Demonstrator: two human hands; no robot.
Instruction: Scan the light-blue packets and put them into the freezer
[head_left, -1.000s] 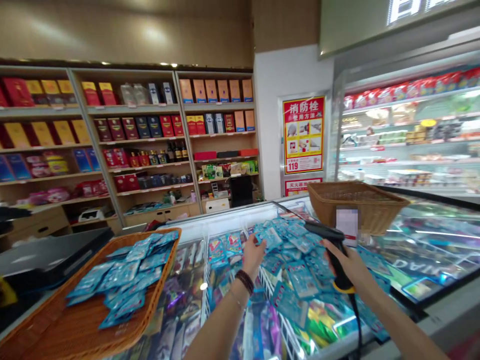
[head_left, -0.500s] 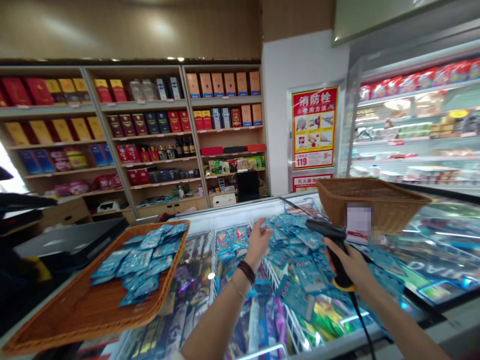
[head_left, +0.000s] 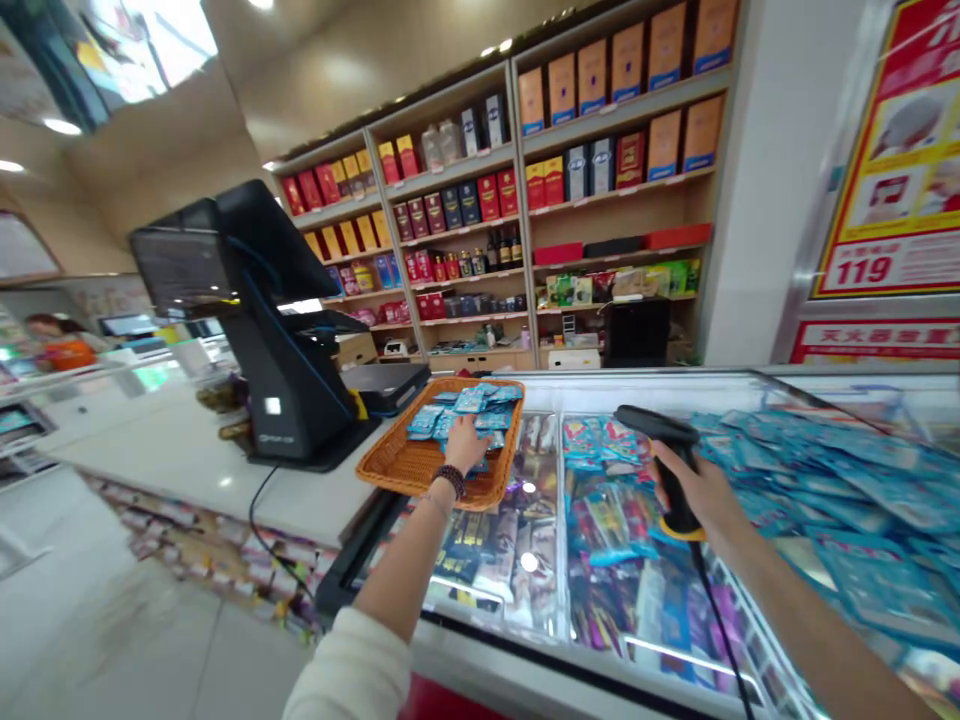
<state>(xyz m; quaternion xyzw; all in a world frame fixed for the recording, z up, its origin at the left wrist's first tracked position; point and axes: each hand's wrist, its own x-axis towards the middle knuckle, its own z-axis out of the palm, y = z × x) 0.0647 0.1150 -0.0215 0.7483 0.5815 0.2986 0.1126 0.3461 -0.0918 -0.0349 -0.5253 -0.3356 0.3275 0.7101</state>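
Observation:
My left hand (head_left: 465, 445) reaches over a shallow wicker basket (head_left: 397, 465), its fingers stretched down onto the blue packets (head_left: 471, 400) piled inside. Nothing shows gripped in it, though the fingertips are partly lost against the packets. My right hand (head_left: 694, 490) is wrapped round the handle of a black barcode scanner (head_left: 671, 455), whose head points left above the freezer's glass top. A cable hangs down from the scanner. More blue packets (head_left: 847, 490) lie in a large spread at the right, partly behind my right forearm.
A black checkout terminal (head_left: 285, 350) stands on the white counter (head_left: 300, 510) at the left, with a dark flat device (head_left: 386, 385) behind the basket. Under the glass are bagged frozen goods (head_left: 510, 540). Shelves of boxed bottles (head_left: 465, 205) line the back wall.
The view has swung left, bringing the terminal in. My left hand has moved from beside the large packet spread to the packets in the basket. My right hand still holds the scanner.

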